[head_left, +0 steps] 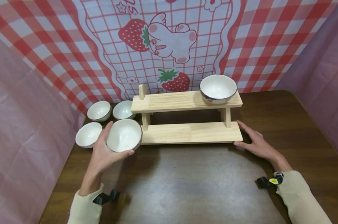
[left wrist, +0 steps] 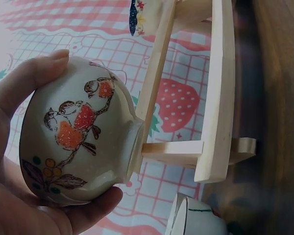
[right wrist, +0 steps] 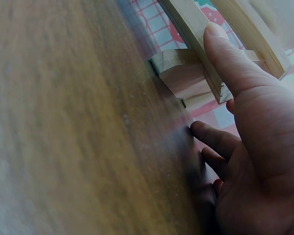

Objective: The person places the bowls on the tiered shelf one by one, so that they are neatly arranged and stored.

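Observation:
My left hand [head_left: 103,152] grips a white bowl [head_left: 124,135], thumb and fingers spread around its sides. The bowl is above the table at the left end of a two-tier wooden shelf [head_left: 185,133]. In the left wrist view, the bowl's outer wall [left wrist: 83,127] shows red and orange birds on a branch. My right hand [head_left: 256,144] holds the right end of the lower board, thumb at its front edge. The right wrist view shows that thumb on the wood [right wrist: 198,29], with the other fingers low beside the table. Another white bowl [head_left: 218,88] sits upright on the upper board's right end.
Three more white bowls stand at the left rear of the table: a rear one [head_left: 99,111], one beside the shelf [head_left: 124,109], and a nearer one [head_left: 88,134]. A checked strawberry cloth [head_left: 169,37] hangs behind; pink cloth [head_left: 23,124] lines the left side.

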`<state>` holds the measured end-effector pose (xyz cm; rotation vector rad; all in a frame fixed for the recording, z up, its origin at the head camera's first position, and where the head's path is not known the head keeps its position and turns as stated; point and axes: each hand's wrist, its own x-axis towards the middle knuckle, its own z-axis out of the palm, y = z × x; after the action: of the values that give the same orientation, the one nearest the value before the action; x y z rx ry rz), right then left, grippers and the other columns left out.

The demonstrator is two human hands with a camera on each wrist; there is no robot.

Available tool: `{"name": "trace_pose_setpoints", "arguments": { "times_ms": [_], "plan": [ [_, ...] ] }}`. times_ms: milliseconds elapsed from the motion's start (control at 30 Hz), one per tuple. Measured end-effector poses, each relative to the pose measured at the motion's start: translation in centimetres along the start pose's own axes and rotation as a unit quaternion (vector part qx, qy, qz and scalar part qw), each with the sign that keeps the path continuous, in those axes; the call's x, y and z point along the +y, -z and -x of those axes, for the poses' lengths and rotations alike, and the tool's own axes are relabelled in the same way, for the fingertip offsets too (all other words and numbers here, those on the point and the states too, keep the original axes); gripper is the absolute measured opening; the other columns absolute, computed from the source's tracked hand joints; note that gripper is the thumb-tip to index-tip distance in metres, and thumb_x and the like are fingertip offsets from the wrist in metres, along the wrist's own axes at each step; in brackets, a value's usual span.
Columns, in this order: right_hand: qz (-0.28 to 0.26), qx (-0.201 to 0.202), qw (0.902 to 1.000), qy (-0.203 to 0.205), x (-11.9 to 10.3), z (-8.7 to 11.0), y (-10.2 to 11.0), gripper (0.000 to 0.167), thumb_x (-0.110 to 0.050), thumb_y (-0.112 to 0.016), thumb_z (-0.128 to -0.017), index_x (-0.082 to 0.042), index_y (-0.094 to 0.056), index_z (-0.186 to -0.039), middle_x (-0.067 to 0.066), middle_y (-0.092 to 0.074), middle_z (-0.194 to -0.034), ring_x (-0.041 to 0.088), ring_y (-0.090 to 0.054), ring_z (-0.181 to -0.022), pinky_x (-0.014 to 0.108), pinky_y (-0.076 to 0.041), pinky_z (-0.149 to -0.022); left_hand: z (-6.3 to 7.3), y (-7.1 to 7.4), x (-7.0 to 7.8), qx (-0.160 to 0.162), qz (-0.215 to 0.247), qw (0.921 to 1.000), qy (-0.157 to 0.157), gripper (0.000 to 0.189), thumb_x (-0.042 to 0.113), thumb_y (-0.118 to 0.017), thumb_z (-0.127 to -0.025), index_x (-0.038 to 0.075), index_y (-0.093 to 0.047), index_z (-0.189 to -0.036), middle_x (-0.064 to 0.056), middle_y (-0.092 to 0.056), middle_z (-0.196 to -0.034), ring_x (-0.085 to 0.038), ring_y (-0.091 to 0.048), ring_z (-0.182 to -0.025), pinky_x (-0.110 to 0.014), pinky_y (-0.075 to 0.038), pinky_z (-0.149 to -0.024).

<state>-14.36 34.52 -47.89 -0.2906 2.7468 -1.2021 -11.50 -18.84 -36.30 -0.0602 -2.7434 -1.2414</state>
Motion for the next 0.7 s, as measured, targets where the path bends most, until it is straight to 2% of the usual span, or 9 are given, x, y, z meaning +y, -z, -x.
{"name": "trace_pose_setpoints", "arguments": {
  "times_ms": [400,567,700],
  "plan": [
    [0.005,0.006,1.0000,0.006,0.1,0.1,-0.1,0.093,-0.030,-0.073,-0.091,-0.016,-0.015,-0.162,0.025,-0.020,-0.165,0.053,-0.021,-0.148,0.076,-0.023,-0.108,-1.4,-0.1,1.3,-0.014,-0.017,0.9998,0.000,0.116,0.026,-0.094,-0.061,0.006,-0.030,-0.156,-0.024,-0.038,-0.156,-0.039,-0.044,-0.134,-0.057,-0.038,-0.108],
    [0.003,0.007,1.0000,0.000,0.1,0.1,-0.1,0.092,-0.030,-0.073,-0.091,-0.017,-0.016,-0.162,0.024,-0.021,-0.165,0.052,-0.021,-0.148,0.076,-0.023,-0.108,-2.1,-0.4,2.2,-0.018,-0.028,0.9994,-0.010,0.116,0.027,-0.093,-0.060,0.006,-0.031,-0.156,-0.025,-0.038,-0.156,-0.040,-0.044,-0.135,-0.057,-0.038,-0.110],
    [0.001,0.006,1.0000,0.003,0.1,0.1,0.0,0.092,-0.030,-0.073,-0.091,-0.017,-0.015,-0.162,0.025,-0.021,-0.165,0.052,-0.021,-0.148,0.076,-0.023,-0.108,-2.6,-0.7,2.8,-0.027,-0.028,0.9992,-0.002,0.116,0.028,-0.093,-0.062,0.009,-0.030,-0.157,-0.023,-0.036,-0.158,-0.039,-0.042,-0.138,-0.057,-0.036,-0.112]
  ]
}}
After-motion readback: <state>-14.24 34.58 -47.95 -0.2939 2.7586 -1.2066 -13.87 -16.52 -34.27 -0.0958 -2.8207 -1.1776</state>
